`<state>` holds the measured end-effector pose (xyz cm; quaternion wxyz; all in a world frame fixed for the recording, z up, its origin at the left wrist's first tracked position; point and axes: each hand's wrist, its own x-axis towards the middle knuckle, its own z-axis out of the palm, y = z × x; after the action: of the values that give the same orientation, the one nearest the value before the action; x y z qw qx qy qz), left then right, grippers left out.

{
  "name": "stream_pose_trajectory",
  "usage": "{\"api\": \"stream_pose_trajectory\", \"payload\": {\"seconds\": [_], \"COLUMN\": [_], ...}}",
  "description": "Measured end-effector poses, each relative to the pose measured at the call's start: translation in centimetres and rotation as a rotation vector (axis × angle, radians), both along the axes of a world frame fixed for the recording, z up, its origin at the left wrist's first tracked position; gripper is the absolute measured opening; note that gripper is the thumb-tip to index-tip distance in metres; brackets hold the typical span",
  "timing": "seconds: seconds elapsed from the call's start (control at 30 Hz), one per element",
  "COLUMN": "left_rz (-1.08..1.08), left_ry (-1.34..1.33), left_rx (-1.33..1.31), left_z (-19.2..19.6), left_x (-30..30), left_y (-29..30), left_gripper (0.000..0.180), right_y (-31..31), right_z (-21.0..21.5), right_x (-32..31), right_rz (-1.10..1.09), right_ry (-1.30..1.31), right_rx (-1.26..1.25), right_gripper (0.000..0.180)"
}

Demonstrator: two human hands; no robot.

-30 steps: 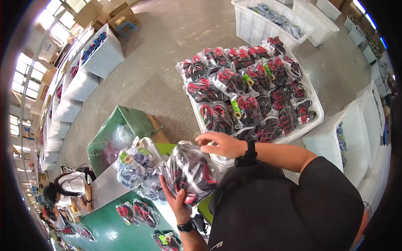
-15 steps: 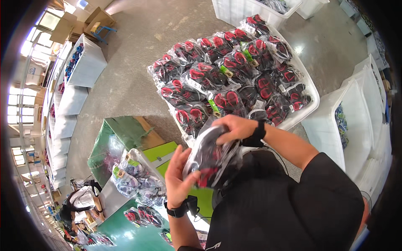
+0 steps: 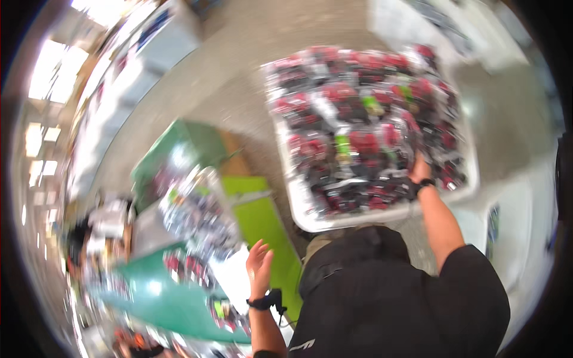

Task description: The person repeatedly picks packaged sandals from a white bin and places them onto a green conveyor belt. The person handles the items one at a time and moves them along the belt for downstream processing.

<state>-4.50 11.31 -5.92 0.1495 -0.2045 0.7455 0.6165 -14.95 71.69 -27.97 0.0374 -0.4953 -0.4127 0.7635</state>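
- Left hand [image 3: 259, 262] is up in the air, palm open and fingers spread wide, holding nothing, a dark strap at the wrist.
- Just left of that hand sits a heap of clear plastic packs [image 3: 194, 209], shiny and blurred, their contents too smeared to make out.
- Under the heap runs the green worktop [image 3: 161, 298], with a few more red-and-black packs [image 3: 224, 313] lying on its near end.
- Between the worktop and the person, a bright lime-green panel [image 3: 262, 221] slants down toward the floor.
- Centre frame, the person's black top [image 3: 382, 298] fills the lower edge.
- Above it, the big white bin [image 3: 310, 215] is packed tight with bagged red-and-black items [image 3: 358, 119], rows of them in clear wrap.
- Right hand [image 3: 419, 173] is down in the bin's near right corner, resting on the bagged items; motion blur hides the fingers, so I cannot tell whether it grips one or just presses flat. Dark band on this wrist as well.
- Grey concrete floor [image 3: 239, 71] stretches around the bin.
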Motion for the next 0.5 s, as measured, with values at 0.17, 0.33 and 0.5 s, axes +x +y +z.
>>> {"api": "stream_pose_trajectory", "payload": {"seconds": [0.17,0.33,0.5], "left_rz": [0.163,0.471,0.936], "left_ry": [0.01,-0.05,-0.064], "left_rx": [-0.326,-0.567,-0.164], "left_z": [-3.0,-5.4,-11.0], "left_x": [6.6,13.5,17.2], "left_y": [-5.4,-12.7,-21.4], "left_gripper": [0.053,0.054,0.061], "right_y": [1.2,-0.6,-4.9], "right_z": [-8.2,-9.2,-5.2], "right_x": [1.5,2.7,-0.2], "right_rz": [0.303,0.428,0.527], "right_ry": [-0.33,-0.369,-0.369], "right_rx": [0.093,0.209,0.287], "right_gripper": [0.039,0.028,0.024]}}
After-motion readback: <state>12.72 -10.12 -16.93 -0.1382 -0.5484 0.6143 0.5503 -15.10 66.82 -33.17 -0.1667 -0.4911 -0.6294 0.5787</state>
